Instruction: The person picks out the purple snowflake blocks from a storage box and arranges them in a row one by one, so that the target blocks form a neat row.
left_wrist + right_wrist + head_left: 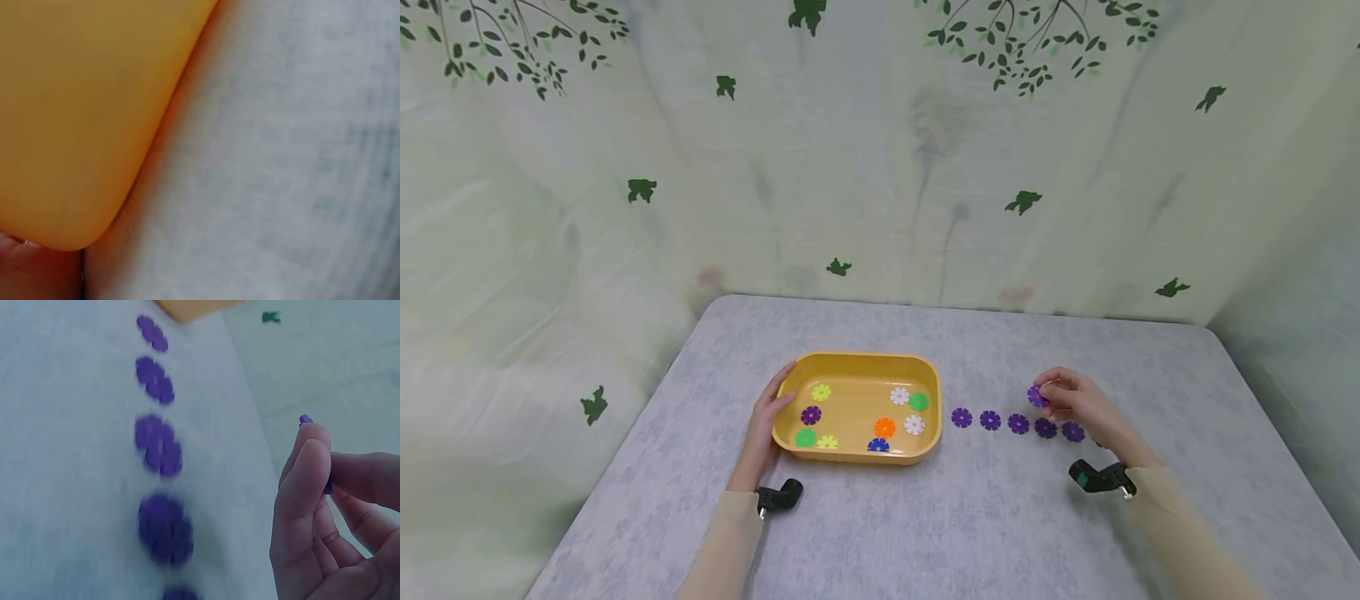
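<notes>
A purple notched plastic disc point(1037, 396) is pinched between the thumb and fingers of my right hand point(1078, 402), raised over the right part of the table. The right wrist view shows only its edge point(305, 419) beyond the fingertips. Below that hand runs a row of several purple discs point(1018, 424), partly hidden by the wrist at its right end. My left hand point(765, 421) holds the left side of a yellow tray point(856, 367), thumb over the rim. Part of a finger point(37, 269) touches the tray's corner in the left wrist view.
Inside the tray lie several loose discs, among them an orange disc point(885, 427), a green disc point(918, 402), a white disc point(899, 396) and a purple disc point(811, 415). The grey table point(955, 533) meets a leaf-patterned curtain point(880, 167) behind.
</notes>
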A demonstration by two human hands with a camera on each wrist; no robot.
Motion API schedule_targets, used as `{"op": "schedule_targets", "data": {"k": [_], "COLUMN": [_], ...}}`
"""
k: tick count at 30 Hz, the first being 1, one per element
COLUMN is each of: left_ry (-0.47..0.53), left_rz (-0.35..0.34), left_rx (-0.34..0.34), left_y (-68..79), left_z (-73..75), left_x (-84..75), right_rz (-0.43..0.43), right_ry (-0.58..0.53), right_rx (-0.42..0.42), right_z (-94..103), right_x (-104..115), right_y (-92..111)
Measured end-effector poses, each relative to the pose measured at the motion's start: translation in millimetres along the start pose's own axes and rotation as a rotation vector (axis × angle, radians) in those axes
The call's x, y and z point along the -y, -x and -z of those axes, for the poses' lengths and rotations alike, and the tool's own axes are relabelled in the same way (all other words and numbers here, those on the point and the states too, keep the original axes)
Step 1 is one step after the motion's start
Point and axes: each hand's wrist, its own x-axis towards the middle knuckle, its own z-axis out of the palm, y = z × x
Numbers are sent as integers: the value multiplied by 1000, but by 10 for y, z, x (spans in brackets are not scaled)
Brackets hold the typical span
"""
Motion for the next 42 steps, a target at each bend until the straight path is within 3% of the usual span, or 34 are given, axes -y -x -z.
{"op": "schedule_targets", "data": {"k": [11,18,26,35,42], "left_ry": [-49,-94,-82,-74,-75], "left_rz": [5,5,5,4,3], "left_rx": [-3,-1,12,12,15], "left_y": [6,24,15,3,-9], "left_z": [53,69,69,45,29], "left_x": [14,14,25,31,24], "right_rz": [-38,-96,-146,-167,-143], "right_ry": [-66,-66,-1,275,339], "right_rx": [-125,-172,-201,-273,-332], "right_z": [584,796,822,742,660], "right_x": [-368,-529,-622,-628,-530], "right_y": [507,708,792,776,696]}}
